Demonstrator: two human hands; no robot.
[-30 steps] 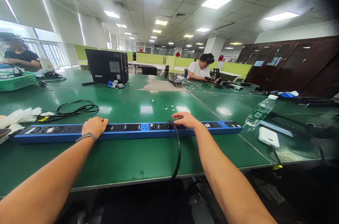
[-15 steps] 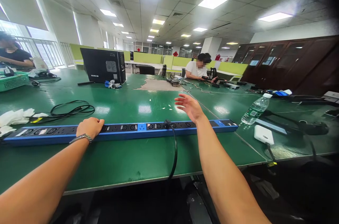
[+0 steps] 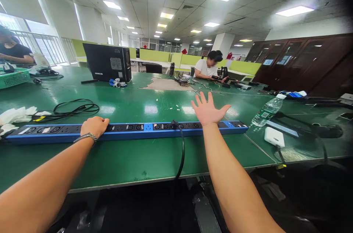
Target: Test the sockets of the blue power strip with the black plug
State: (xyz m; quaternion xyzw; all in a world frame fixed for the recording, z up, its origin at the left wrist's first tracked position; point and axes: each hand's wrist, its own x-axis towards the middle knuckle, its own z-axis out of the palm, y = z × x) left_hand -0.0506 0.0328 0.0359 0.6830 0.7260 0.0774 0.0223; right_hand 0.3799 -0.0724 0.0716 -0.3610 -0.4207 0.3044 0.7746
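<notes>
A long blue and black power strip (image 3: 132, 134) lies across the green table (image 3: 124, 165) in front of me. My left hand (image 3: 94, 127), with a metal-banded watch (image 3: 90, 136) at the wrist, is wrapped over the strip left of its middle. Palm up and fingers spread, my right hand (image 3: 209, 110) is held over the strip's right part, holding nothing. Between my hands, a black plug (image 3: 174, 124) sits in one of the sockets. Its thick black cord (image 3: 182, 156) runs down over the table's near edge.
Right of the strip are a water bottle (image 3: 268, 110) and a white box-shaped device (image 3: 274, 136). A black computer case (image 3: 106, 63) stands farther back. At left are a coiled black cable (image 3: 74, 108) and a green basket (image 3: 13, 78). One person (image 3: 205, 67) sits across the table, another (image 3: 12, 49) far left.
My right hand has turned its palm up and spread its fingers, shifting slightly right. My left hand stays on the power strip. The view has tilted slightly.
</notes>
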